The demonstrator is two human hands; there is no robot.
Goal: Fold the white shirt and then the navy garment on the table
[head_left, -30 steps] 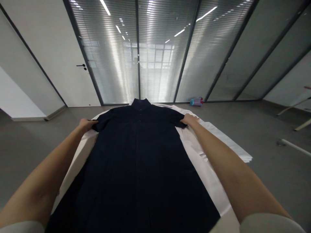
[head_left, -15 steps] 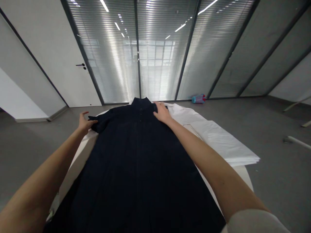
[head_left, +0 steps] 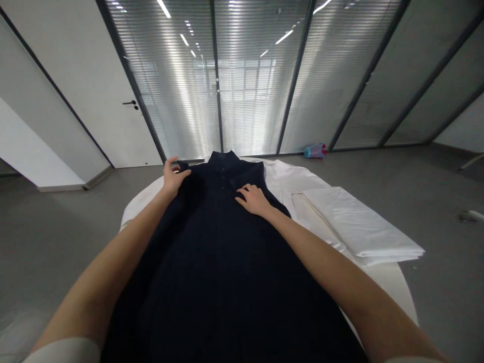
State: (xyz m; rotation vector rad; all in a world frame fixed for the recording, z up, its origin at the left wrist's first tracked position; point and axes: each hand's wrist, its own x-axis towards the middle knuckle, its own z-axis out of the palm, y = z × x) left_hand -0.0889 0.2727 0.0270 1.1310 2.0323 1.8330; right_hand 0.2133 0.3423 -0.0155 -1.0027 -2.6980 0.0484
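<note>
A dark navy shirt (head_left: 227, 262) with a stand-up collar and a short row of small buttons lies front up, its lower end beyond the view. At its left shoulder edge, my left hand (head_left: 174, 179) has the short sleeve between thumb and fingers; part of the grip is hidden. The left sleeve is turned in toward the body. My right hand (head_left: 256, 200) rests palm down on the chest, fingers spread, gripping nothing. On that side the sleeve lies folded inward, leaving a straight shoulder edge.
Beneath the shirt is a round white table (head_left: 403, 287). Folded white cloth (head_left: 363, 222) lies on its right side, overhanging the edge. On the floor by the glass wall (head_left: 249, 101) lies a blue and red basket-like object (head_left: 314, 151). A door (head_left: 94, 91) stands at left.
My left hand has moved right, bringing the left sleeve inward. My right hand has slid from the right shoulder down onto the chest. The view has shifted slightly.
</note>
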